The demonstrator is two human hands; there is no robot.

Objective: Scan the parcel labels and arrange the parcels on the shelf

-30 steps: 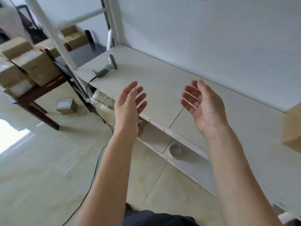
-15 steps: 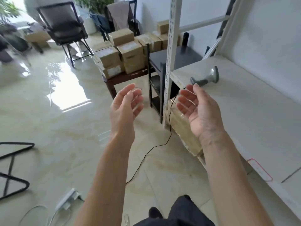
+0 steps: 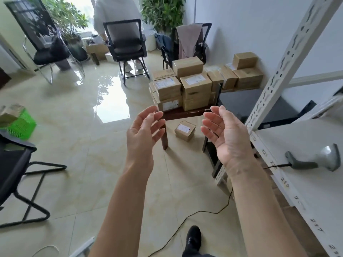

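Several brown cardboard parcels with white labels are stacked on a low dark wooden table ahead of me. One small parcel lies on the floor beneath it. My left hand and my right hand are raised in the air, palms facing each other, fingers relaxed, holding nothing, short of the table. A grey handheld scanner lies on the white shelf to my right, its black cable running down to the floor.
The shelf's white perforated upright rises at the right. A black side table stands beside the parcels. Black chairs stand behind, a person beyond one. A green basket and another chair are on the left.
My view has swung left, away from the shelf surface and toward the parcel stack. Both hands stay raised, open and empty; the scanner now lies at the right edge.
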